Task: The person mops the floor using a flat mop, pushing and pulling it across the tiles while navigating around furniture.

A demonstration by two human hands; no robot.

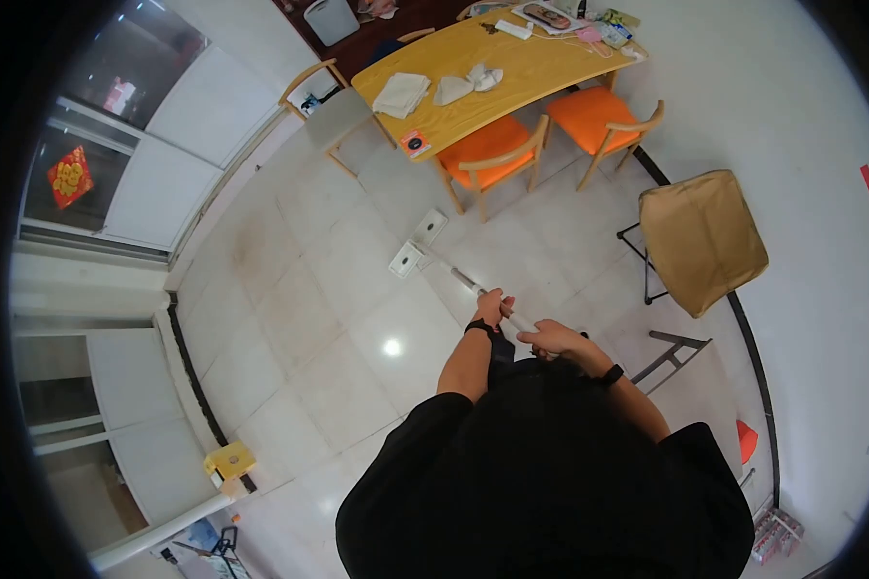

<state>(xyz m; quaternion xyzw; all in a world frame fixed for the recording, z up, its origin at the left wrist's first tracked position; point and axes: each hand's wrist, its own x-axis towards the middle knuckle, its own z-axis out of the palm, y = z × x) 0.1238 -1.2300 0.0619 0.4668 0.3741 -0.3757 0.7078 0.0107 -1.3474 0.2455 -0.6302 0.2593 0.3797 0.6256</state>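
Note:
A mop with a pale handle (522, 322) and a flat white two-part head (418, 245) reaches forward over the tiled floor. The two halves of its head lie at an angle on the tiles, short of the wooden table. My left hand (492, 307) is wrapped round the handle farther down, nearer the head. Closer to my body, my right hand (550, 339) grips the upper part of the same handle. A dark band is on each wrist.
Ahead stands a wooden table (492, 68) with cloths, flanked by orange-seated chairs (493, 152). A tan covered item (703, 241) is at the right wall. Glass-panelled doors (164, 174) line the left, with a yellow box (230, 460) below.

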